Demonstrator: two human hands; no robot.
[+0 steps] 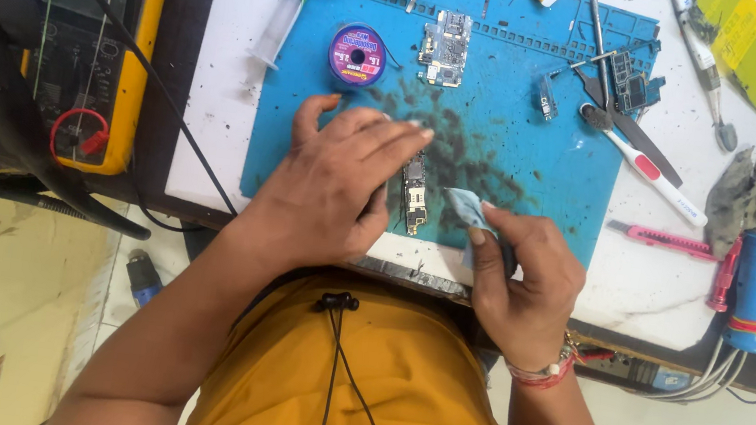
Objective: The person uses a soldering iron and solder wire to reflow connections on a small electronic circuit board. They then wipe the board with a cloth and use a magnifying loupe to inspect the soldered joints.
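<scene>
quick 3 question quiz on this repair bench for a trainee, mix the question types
1. True or false: the left hand rests beside the small circuit board on the blue mat.
2. What does the right hand pinch?
A. a pale blue cloth
B. a screwdriver
C. a syringe
3. Which coloured round spool lies above the left hand?

Key
1. True
2. A, the pale blue cloth
3. The purple spool
</scene>
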